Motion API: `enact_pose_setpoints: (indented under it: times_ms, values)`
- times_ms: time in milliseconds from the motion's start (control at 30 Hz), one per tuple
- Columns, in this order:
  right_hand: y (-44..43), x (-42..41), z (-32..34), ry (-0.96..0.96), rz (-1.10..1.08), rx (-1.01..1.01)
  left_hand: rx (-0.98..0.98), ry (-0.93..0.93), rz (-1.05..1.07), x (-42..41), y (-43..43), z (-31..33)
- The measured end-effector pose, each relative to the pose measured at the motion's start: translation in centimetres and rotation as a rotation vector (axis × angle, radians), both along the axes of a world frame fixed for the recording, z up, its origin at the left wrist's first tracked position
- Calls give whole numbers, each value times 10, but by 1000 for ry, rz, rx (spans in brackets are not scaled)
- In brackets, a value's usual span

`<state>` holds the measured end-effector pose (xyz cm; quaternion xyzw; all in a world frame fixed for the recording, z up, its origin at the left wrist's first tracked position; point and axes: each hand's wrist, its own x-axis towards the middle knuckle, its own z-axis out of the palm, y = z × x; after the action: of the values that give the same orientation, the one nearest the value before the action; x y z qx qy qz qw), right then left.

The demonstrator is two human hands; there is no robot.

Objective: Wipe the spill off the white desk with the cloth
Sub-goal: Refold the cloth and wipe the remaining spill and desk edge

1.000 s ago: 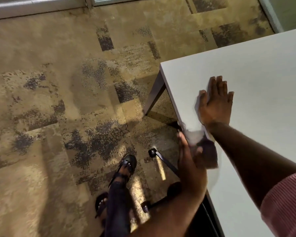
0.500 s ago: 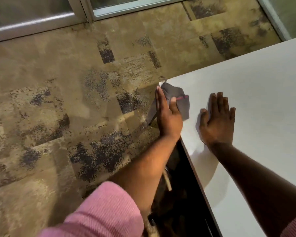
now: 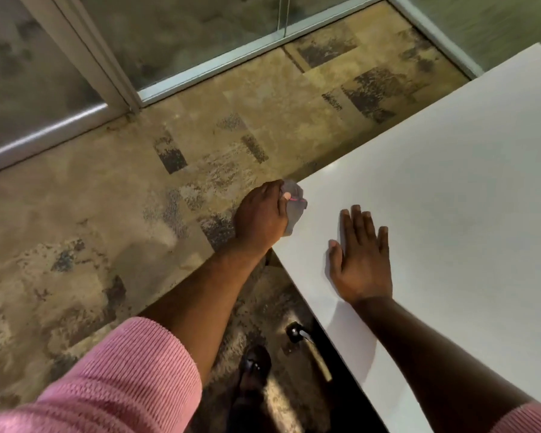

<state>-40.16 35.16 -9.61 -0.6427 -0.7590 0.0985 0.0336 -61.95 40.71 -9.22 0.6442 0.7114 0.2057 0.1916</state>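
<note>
Nearest, the right hand is laid flat, fingers apart, on the white worktop. Farther left, the grey cloth is clamped in the left hand at the worktop's corner — wiping appears under way. Next, a stroke inward seems called for. No spill can be made out.

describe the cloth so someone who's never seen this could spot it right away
Start at the white desk filling the right side, and follow its left edge to the far corner. There the left hand presses a small bunched grey cloth against the corner. It is the only fabric on the desk; the right hand nearby lies flat and empty.
</note>
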Motion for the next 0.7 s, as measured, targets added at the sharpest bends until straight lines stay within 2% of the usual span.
enact_pose_setpoints:
  times_ms: [133,300,433,533,700]
  values:
    - [-1,0,4,100,-36,-5,16,66,-319,39,33,7]
    - [-1,2,-2,210,-110,21,-9,214,-455,88,49,10]
    - [-3,7,-3,265,-121,67,-45,259,-507,100,28,8]
    - [-5,10,6,355,-132,84,-110,350,-620,97,4,7]
    - [-24,15,23,407,-269,67,-180,235,-700,103,-38,7]
